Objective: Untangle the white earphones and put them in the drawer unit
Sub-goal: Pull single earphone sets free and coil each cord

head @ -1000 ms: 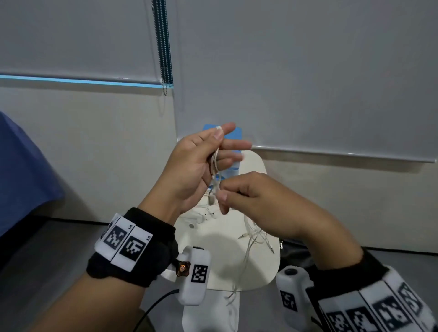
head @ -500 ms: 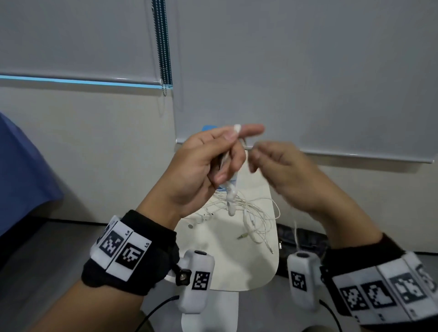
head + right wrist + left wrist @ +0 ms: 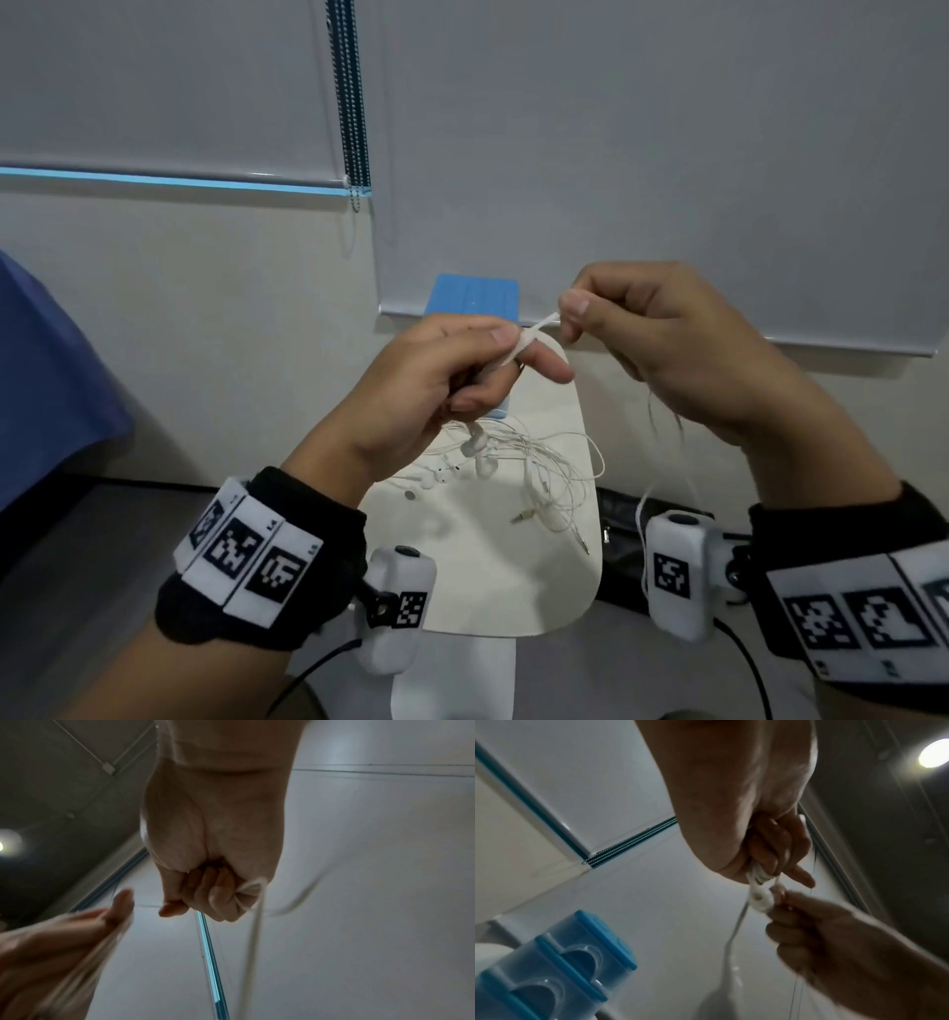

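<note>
1. Grey roller blinds cover the wall behind, with a beaded pull chain hanging between two of them and a cream wall below.
2. Below the hands stands a small, rounded, cream-white surface, seen from above in the head view.
3. On it lies a loose tangle of white earphones: thin cable loops, several earbuds on the left side and metal plugs toward the right.
4. At the far end of the surface stands the blue drawer unit; the left wrist view shows its clear fronts with scooped finger holes.
5. A blue cloth fills the left edge, and a dark object lies on the floor to the right of the surface, too hidden to name.
6. Both hands are raised above the surface, close together but not touching.
7. The left hand has its fingers curled round a bundle of cable and earbuds, with more cable hanging down from it to the tangle.
8. The right hand pinches the free end of a cable between thumb and forefinger, and the short stretch between the two hands is taut.
9. The hands cover the middle of the drawer unit, and the right wrist view is blurred, so the cables there are only streaks.
</note>
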Available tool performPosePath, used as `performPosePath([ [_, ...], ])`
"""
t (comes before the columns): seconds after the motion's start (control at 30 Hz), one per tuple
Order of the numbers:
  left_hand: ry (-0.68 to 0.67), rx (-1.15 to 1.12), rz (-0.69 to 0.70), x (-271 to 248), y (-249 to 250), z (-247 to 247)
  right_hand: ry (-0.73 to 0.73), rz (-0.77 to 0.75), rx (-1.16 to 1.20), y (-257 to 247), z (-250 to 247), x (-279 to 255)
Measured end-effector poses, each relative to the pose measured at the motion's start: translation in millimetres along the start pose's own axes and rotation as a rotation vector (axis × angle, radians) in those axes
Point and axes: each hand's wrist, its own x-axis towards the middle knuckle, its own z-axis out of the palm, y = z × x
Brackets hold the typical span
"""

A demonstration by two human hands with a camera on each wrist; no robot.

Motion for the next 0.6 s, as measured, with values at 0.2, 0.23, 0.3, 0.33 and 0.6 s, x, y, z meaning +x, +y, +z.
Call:
performPosePath([
  [0.2,0.190,-0.266,0.111,9.5,17.9,-0.1,-0.133,0.090,0.019,25.1,36.7,-6.4],
  [0.23,0.224,-0.274,0.108,11.8,18.1,-0.8,-0.196,0.100,-0.012,25.7,42.5,-9.0],
  [0.3,0.261,-0.207,0.086,15.3,13.3,-2.9,-0.301,0.098,-0.073,21.6,50.4,-12.4],
  [0.33,0.273,-0.128,0.074,15.8,10.3,-2.7,-0.337,0.087,-0.101,16.6,52.1,-12.8],
  [0.6,0.094,0.285,-0.061,3.7,-5.0,-4.6,-0.126,-0.081,-0.155,-9.8,10.1,-6.2],
])
